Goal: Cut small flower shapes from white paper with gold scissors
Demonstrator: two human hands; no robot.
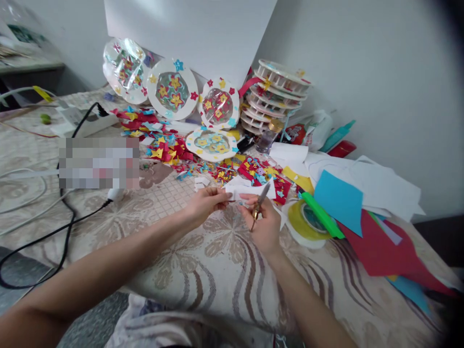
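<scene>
My left hand [207,207] pinches the left end of a white paper strip [237,192] between thumb and fingers, a little above the tablecloth. On the strip's right side, my right hand [264,224] is wrapped round a pair of scissors [256,211], blades pointing up and away from me. The fingertips of that hand also reach the paper. Part of the scissor handles is hidden by the fingers. Just beyond the hands lie white paper scraps [201,182] and many small red, yellow and blue cuttings [259,170].
Round white frames with star decorations [173,92] lean at the back, beside a stack of white rings [277,94]. Yellow tape [304,222], a green cutter [321,215] and coloured sheets [380,241] lie right. Black cable [67,237] and a power strip [87,123] occupy the left.
</scene>
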